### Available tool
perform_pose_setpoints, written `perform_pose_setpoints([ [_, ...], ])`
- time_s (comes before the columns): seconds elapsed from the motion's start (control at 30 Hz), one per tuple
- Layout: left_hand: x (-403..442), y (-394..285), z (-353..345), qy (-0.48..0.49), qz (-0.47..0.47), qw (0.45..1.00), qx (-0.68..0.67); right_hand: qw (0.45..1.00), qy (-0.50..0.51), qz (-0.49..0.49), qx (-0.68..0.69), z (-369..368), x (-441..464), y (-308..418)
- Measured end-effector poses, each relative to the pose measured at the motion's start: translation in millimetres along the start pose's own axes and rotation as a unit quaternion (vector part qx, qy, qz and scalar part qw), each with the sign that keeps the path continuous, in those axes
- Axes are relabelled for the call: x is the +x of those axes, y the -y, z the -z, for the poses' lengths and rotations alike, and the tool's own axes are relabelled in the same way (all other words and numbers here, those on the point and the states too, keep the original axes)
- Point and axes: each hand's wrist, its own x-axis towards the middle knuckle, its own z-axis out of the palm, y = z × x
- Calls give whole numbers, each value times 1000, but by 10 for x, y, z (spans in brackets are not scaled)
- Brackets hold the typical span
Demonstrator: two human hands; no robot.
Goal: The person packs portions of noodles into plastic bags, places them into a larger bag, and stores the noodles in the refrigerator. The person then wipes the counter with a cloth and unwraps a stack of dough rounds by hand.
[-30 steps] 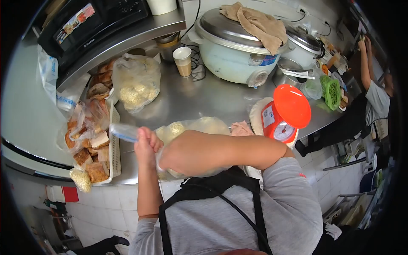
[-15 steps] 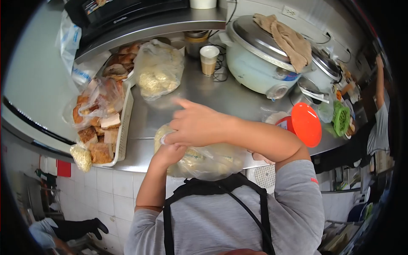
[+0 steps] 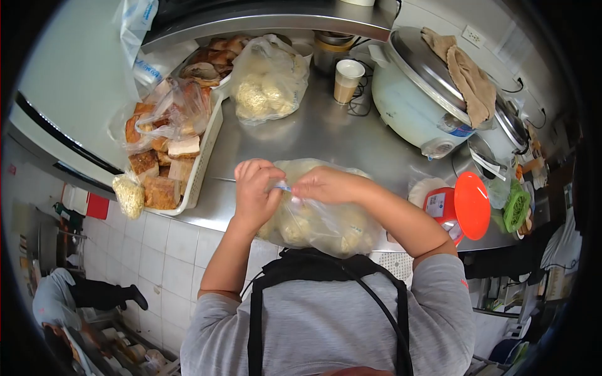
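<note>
A clear plastic bag [image 3: 338,219] filled with pale yellow bundles lies at the counter's front edge, close to my body. My left hand [image 3: 256,193], fingers curled, pinches the gathered top of the bag from its left side. Right beside it, my right hand [image 3: 326,185] is closed on the same gathered plastic, thumb and fingertips together. A short bluish-white strip of plastic shows between the two hands. The contents are blurred through the film, so their kind is unclear.
A white basket [image 3: 204,150] of browned meat blocks [image 3: 162,191] stands left. Behind are a second bag of yellow bundles [image 3: 266,88], a paper cup [image 3: 348,81] and a large cooker [image 3: 414,94]. A red container [image 3: 442,205] sits right. Other people [image 3: 53,301] are nearby.
My right hand has come down from crossing over my left. Both hands are now side by side at the bag's top. The view has shifted, so the counter items appear further right.
</note>
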Motion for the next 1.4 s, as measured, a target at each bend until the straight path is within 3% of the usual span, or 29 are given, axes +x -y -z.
perform_pose_setpoints([
  [0.07,5,-21,-28,-32,-7,999,-5,988,94,27,122,1,16,-65],
  [0.13,15,-87,-76,-88,-21,996,-14,963,69,-34,257,-3,2,-89],
  [0.17,12,-94,-49,-78,-79,994,-5,943,56,-65,321,7,-6,-98],
  [0.23,2,-113,19,-53,-194,980,12,937,45,-69,341,27,-22,-121],
  [0.33,-9,-130,32,-40,-227,973,26,930,47,-66,358,6,-24,-134],
  [0.37,-9,-140,39,-35,-212,976,20,929,48,-62,360,6,-23,-134],
  [0.47,17,-224,43,-20,-143,988,-50,991,13,7,135,25,-15,-55],
  [0.57,65,-363,44,4,-35,976,-213,969,-141,132,-156,82,-87,309],
  [0.7,14,-387,36,44,78,898,-431,955,-176,138,-192,102,-158,297],
  [0.77,-182,-286,62,49,160,837,-522,941,-216,146,-215,108,-197,-29],
  [0.83,-524,-132,67,29,254,763,-594,938,-217,83,-257,125,-420,-530],
  [0.97,-703,-172,34,-36,303,697,-649,909,-267,21,-318,119,-534,-705],
  [1.03,-199,-430,78,-108,294,685,-657,890,-264,82,-362,219,-491,-409],
  [1.13,-116,-424,187,-18,336,611,-717,879,-245,97,-397,303,-509,-389],
  [1.23,-659,-103,-27,-50,482,563,-669,889,-253,45,-379,129,-711,-770],
  [1.27,-776,-20,-11,-8,455,584,-672,890,-264,28,-370,104,-730,-874],
  [1.37,-513,-85,112,-76,398,674,-618,909,-303,27,-287,156,-768,-669],
  [1.4,-326,-165,173,-72,340,737,-580,936,-290,-14,-196,200,-789,-481],
])
